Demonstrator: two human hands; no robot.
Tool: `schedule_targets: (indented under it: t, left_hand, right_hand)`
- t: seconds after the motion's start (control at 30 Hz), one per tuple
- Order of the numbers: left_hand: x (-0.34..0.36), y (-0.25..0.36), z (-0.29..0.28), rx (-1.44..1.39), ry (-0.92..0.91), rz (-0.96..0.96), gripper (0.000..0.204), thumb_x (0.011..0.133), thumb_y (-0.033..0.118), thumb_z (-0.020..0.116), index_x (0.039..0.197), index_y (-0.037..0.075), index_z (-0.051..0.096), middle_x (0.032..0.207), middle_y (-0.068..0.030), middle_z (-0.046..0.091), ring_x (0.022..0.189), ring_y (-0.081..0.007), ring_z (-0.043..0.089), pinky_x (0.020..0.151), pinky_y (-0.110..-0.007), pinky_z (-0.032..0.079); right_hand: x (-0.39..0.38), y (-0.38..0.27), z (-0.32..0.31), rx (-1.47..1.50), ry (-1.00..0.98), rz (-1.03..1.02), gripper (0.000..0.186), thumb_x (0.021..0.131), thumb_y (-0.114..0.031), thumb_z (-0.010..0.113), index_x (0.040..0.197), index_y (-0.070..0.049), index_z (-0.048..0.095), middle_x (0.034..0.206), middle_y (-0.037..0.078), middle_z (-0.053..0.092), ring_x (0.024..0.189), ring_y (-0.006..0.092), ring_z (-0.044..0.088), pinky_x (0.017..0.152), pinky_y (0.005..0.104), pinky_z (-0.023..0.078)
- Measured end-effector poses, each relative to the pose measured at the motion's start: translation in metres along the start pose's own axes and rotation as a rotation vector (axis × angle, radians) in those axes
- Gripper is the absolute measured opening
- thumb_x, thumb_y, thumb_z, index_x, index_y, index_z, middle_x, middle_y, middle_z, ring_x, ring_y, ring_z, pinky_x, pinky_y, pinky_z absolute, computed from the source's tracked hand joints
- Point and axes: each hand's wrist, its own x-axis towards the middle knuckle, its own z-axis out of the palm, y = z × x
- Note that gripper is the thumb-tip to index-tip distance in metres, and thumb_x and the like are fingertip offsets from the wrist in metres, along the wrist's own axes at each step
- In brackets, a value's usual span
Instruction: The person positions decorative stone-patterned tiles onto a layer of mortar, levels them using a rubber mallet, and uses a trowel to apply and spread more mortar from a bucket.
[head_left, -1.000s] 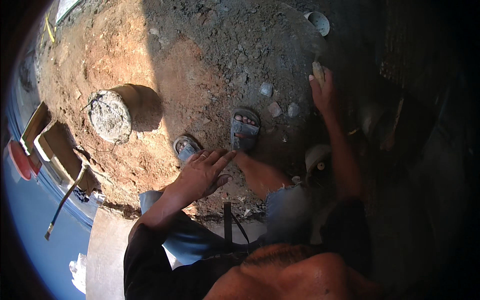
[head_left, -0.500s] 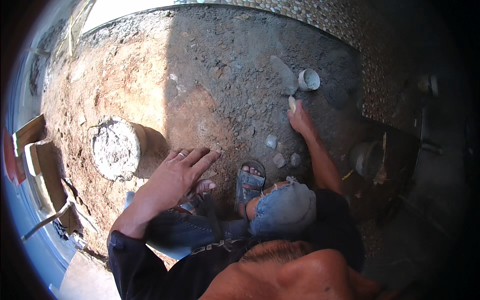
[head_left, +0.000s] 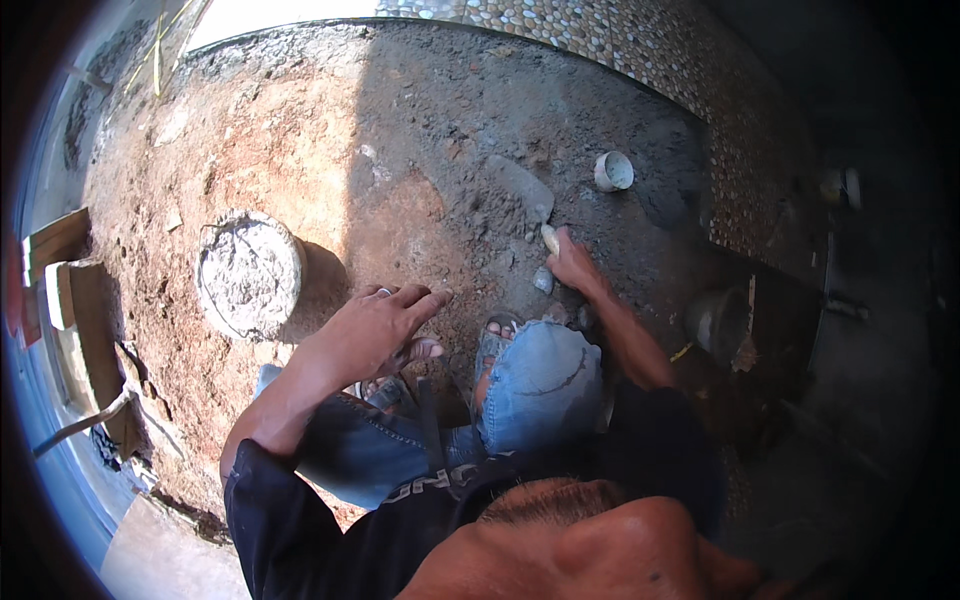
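Observation:
My right hand [head_left: 574, 264] is closed round the pale handle of a trowel [head_left: 524, 190]. The trowel's grey blade lies against the rough dirt ground, pointing away and to the left. Just beyond it to the right stands a small whitish cup [head_left: 613, 172], apart from the blade. My left hand [head_left: 375, 330] hovers over my left knee with its fingers stretched out, a ring on one finger, and holds nothing. To its left is a bucket [head_left: 250, 275] filled with wet grey mortar.
Small stones [head_left: 543, 280] lie near my right wrist. A dark bucket [head_left: 718, 322] stands in shadow to the right. Pebbled tiles [head_left: 640, 60] border the ground at the far side. Wooden boards [head_left: 95, 350] and a bent metal bar [head_left: 85, 425] are at the left.
My right hand has drawn the trowel leftward and nearer to me, away from the cup. My left hand stays spread in nearly the same place. The view has shifted slightly.

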Motion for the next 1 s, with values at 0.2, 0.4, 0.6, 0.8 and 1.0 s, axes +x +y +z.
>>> schedule_targets:
  t: [0.2, 0.4, 0.6, 0.8, 1.0]
  left_hand:
    - [0.006, 0.005, 0.003, 0.087, 0.067, 0.036, 0.061, 0.095, 0.042, 0.052, 0.145, 0.009, 0.038, 0.129, -0.0147, 0.054, 0.113, -0.0372, 0.057, 0.099, -0.048, 0.041]
    - [-0.017, 0.005, 0.01, 0.038, 0.058, 0.021, 0.062, 0.095, 0.042, 0.053, 0.145, 0.01, 0.038, 0.13, -0.0159, 0.053, 0.114, -0.0377, 0.056, 0.099, -0.048, 0.042]
    - [0.004, 0.007, 0.01, 0.065, -0.015, 0.054, 0.062, 0.095, 0.042, 0.053, 0.145, 0.009, 0.038, 0.13, -0.0169, 0.053, 0.114, -0.0375, 0.056, 0.1, -0.047, 0.042]
    - [0.023, 0.014, 0.024, 0.1, -0.071, 0.086, 0.064, 0.095, 0.044, 0.052, 0.146, 0.009, 0.036, 0.131, -0.0171, 0.052, 0.115, -0.0377, 0.055, 0.102, -0.048, 0.04]
    - [-0.001, 0.004, 0.004, 0.032, -0.023, -0.082, 0.061, 0.095, 0.039, 0.054, 0.145, 0.008, 0.037, 0.128, -0.0161, 0.053, 0.113, -0.0374, 0.056, 0.101, -0.049, 0.04]
  right_hand:
    - [0.053, 0.031, -0.068, 0.194, 0.517, 0.089, 0.048, 0.085, -0.019, 0.062, 0.126, -0.007, 0.039, 0.099, 0.029, 0.064, 0.08, 0.0441, 0.066, 0.068, 0.0501, 0.054]
    - [0.014, 0.031, 0.002, 0.419, 0.194, 0.415, 0.052, 0.084, -0.008, 0.062, 0.129, -0.005, 0.036, 0.087, 0.019, 0.063, 0.059, 0.0225, 0.064, 0.046, 0.0392, 0.052]
    - [-0.031, 0.065, 0.004, -0.113, 0.406, -0.22, 0.051, 0.081, -0.009, 0.062, 0.125, -0.005, 0.037, 0.084, 0.019, 0.063, 0.056, 0.0251, 0.063, 0.045, 0.0388, 0.049]
    - [0.057, 0.05, -0.02, 0.421, 0.348, 0.199, 0.049, 0.078, -0.008, 0.063, 0.12, 0.0, 0.04, 0.083, 0.021, 0.063, 0.061, 0.0276, 0.065, 0.046, 0.04, 0.048]
    - [-0.006, -0.052, 0.029, 0.074, -0.032, -0.108, 0.054, 0.078, -0.006, 0.063, 0.125, -0.002, 0.038, 0.103, 0.035, 0.062, 0.097, 0.0527, 0.061, 0.083, 0.0554, 0.049]
